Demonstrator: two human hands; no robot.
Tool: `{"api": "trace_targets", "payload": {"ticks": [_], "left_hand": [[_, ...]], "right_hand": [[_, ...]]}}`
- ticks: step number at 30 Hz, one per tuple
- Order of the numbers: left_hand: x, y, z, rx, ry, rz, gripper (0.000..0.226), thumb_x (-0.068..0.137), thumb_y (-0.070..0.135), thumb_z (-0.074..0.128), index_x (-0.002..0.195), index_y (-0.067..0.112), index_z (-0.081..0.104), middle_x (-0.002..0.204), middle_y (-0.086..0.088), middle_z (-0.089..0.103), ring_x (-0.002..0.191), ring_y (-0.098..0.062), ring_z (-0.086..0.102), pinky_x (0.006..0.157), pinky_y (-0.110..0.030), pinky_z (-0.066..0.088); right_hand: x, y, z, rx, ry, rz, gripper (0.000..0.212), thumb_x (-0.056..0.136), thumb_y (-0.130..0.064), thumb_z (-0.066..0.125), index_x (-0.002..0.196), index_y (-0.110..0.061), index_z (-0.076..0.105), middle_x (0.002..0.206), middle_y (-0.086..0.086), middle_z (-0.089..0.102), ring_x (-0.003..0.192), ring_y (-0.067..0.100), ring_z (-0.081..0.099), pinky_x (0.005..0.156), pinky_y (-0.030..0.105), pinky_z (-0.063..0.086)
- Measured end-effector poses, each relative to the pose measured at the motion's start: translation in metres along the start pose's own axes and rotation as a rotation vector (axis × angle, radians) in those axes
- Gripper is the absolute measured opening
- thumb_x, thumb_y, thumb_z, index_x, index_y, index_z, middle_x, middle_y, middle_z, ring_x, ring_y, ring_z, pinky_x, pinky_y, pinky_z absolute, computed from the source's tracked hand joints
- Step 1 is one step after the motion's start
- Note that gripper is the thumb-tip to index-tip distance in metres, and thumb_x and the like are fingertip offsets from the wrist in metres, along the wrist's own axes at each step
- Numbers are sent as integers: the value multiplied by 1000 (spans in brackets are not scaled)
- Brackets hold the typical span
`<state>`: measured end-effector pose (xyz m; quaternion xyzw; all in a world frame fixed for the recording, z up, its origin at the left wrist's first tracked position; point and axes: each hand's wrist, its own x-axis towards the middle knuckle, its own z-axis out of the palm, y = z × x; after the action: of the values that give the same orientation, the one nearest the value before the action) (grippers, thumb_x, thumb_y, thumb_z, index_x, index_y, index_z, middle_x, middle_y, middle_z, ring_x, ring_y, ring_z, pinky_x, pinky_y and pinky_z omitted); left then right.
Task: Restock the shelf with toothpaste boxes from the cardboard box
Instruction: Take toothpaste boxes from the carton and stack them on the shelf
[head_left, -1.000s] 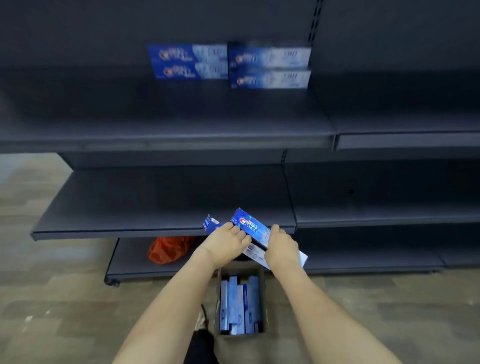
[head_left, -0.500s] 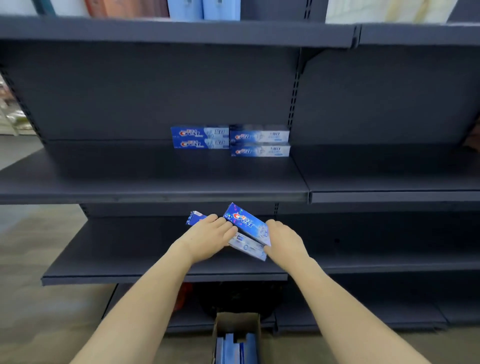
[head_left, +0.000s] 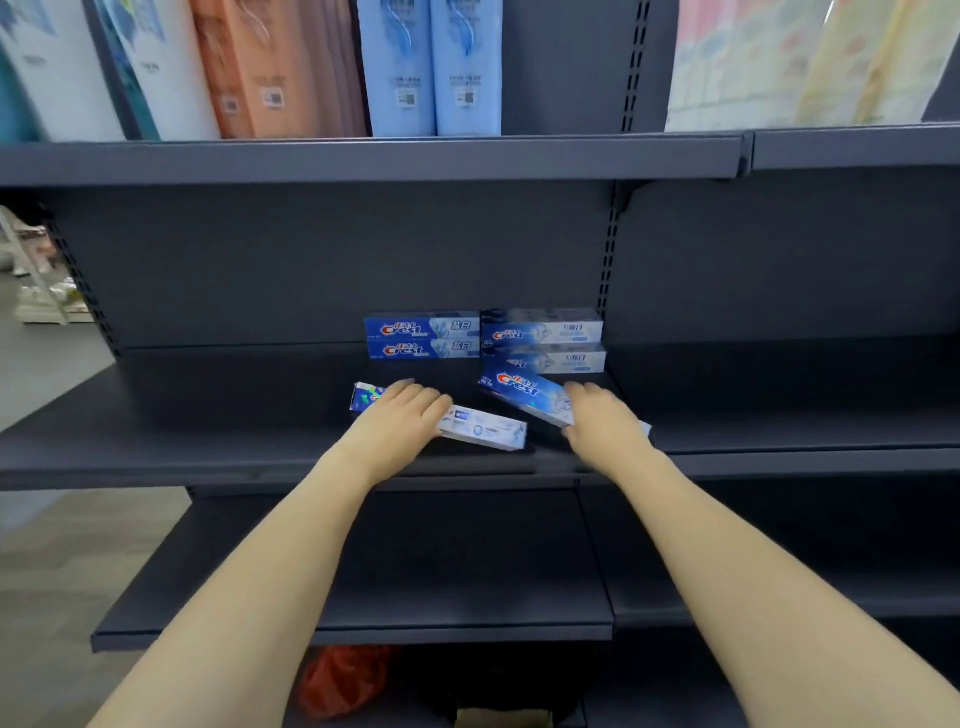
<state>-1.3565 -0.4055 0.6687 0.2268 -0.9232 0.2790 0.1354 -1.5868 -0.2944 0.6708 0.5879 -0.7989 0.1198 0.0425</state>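
My hands are over the dark shelf (head_left: 208, 447); beyond my left hand (head_left: 400, 422) two stacked toothpaste boxes (head_left: 421, 336) lie at its back, with two paler ones (head_left: 543, 340) beyond my right hand (head_left: 605, 423)

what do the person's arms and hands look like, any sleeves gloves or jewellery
Both forearms are bare up to the frame's bottom edge, with no sleeve in view. The left hand and right hand wear no gloves, and no watch, ring or bracelet shows.

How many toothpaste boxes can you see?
6. Two stacked at the shelf's back, left pile; two stacked beside them, right pile; one under the left hand, the pale box; one in the right hand, the blue box. More may hide behind.
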Motion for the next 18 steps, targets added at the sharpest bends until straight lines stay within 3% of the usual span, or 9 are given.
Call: {"api": "trace_targets", "payload": {"ticks": [4, 7, 10, 18], "left_hand": [[11, -21, 17, -57, -77, -77, 51, 57, 19, 90, 101, 3, 70, 93, -10, 70, 77, -27, 68, 77, -37, 55], [20, -28, 32, -186, -242, -178, 47, 98, 28, 48, 140, 7, 42, 139, -10, 46, 124, -28, 45, 108, -32, 29], [26, -39, 48, -258, -358, -208, 47, 103, 29, 32, 147, 13, 28, 149, -7, 34, 135, -24, 32, 115, -29, 12], [34, -54, 61, -445, -468, -230, 48, 104, 31, 28, 149, 14, 24, 153, -5, 28, 136, -24, 32, 110, -28, 26]], "right_hand": [[27, 2, 2, -58, -85, 14, 52, 90, -13, 55, 138, -10, 36, 130, 13, 48, 118, 30, 48, 95, 35, 42], [46, 1, 8, -76, -153, 40, 51, 92, -14, 53, 139, -9, 36, 132, 14, 48, 119, 31, 49, 94, 34, 43], [63, 0, 13, -72, -226, 54, 47, 93, -13, 50, 139, -8, 37, 132, 14, 50, 118, 31, 51, 90, 32, 45], [100, 3, 27, 2, -368, -9, 43, 93, -13, 52, 133, -9, 41, 135, 11, 47, 122, 27, 47, 97, 30, 42]]}}
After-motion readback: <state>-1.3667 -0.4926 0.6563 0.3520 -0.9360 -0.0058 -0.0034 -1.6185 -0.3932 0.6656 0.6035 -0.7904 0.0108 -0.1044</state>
